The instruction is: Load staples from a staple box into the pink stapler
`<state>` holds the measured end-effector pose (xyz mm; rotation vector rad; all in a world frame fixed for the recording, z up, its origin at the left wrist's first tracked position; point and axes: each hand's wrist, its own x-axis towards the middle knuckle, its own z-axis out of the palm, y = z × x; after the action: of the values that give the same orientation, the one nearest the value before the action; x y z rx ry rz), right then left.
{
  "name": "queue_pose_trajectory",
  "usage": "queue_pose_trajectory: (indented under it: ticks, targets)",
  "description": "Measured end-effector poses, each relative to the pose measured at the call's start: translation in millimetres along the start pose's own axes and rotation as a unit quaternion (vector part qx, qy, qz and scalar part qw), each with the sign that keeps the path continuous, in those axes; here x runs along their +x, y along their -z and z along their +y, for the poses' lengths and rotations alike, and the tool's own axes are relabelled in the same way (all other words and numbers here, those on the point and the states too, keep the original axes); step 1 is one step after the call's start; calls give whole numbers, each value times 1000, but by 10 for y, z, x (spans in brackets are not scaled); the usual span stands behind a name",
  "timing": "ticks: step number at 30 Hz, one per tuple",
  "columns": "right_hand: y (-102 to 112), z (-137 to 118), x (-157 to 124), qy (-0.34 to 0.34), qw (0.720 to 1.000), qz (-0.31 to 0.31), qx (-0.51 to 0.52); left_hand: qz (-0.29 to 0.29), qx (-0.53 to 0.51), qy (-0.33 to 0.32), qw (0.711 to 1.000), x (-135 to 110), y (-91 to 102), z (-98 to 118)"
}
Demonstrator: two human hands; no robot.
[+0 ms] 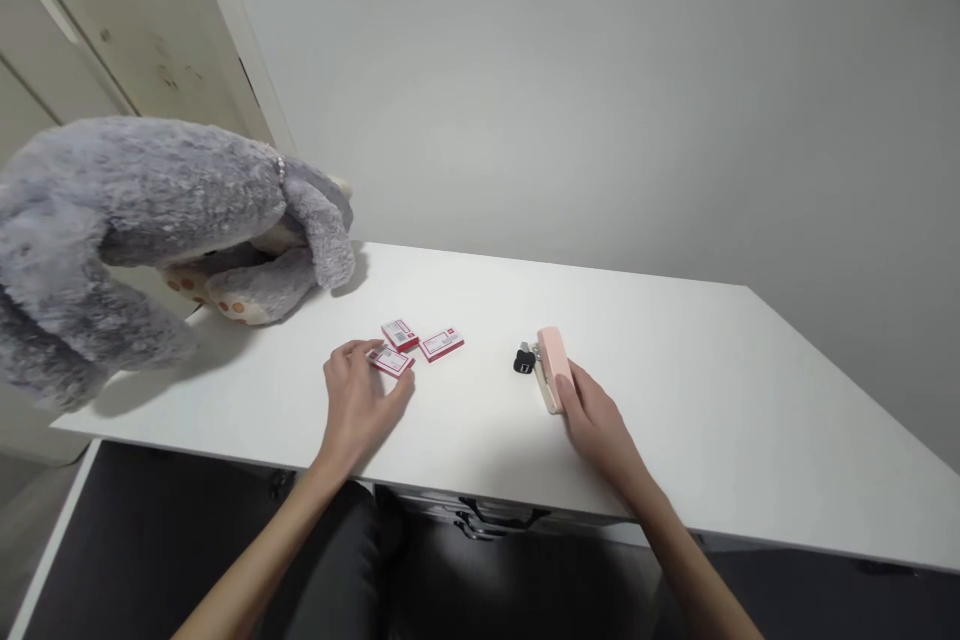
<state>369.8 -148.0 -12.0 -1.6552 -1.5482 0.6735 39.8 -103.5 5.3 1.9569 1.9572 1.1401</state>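
Observation:
My left hand [360, 400] is closed on a small red-and-white box [391, 361], thumb at one end and fingers at the other. Two similar boxes lie just beyond it: one box [400, 334] right behind, another box [442, 344] to the right. A pink stapler [554, 365] with a cream base is in my right hand [596, 415], thumb along its side and the other fingers mostly hidden. Just left of the stapler lies a small black object [524, 360] with a metal part; its kind is unclear.
On the left, large grey plush toys [150, 190] cover the end of the white desk [675, 360]. A grey wall [562, 100] stands behind it, with a pale cabinet [135, 20] at the back left. Dark drawer handles [502, 518] show below the front edge.

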Motion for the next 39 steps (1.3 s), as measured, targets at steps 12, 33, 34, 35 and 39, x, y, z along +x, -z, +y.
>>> queue_pose_trajectory:
  ticks: [12, 33, 34, 35, 39]
  targets:
    - [-12, -38, 1, -7, 1000, -4, 4, -72, 98, -106, 987, 1, -115, -45]
    - [-486, -507, 616, 136, 986, -83, 41, -231, 31, -334, 913, 118, -42, 271]
    - [-516, -504, 669, 133, 987, -84, 44, -252, 24, -350, 902, 131, -51, 302]
    - [-539, -488, 718, 123, 988, -81, 46, -264, 18, -358, 896, 146, -69, 326]
    - [-576, -380, 845, 64, 994, -60, 62, -241, 25, -345, 907, 211, -185, 341]
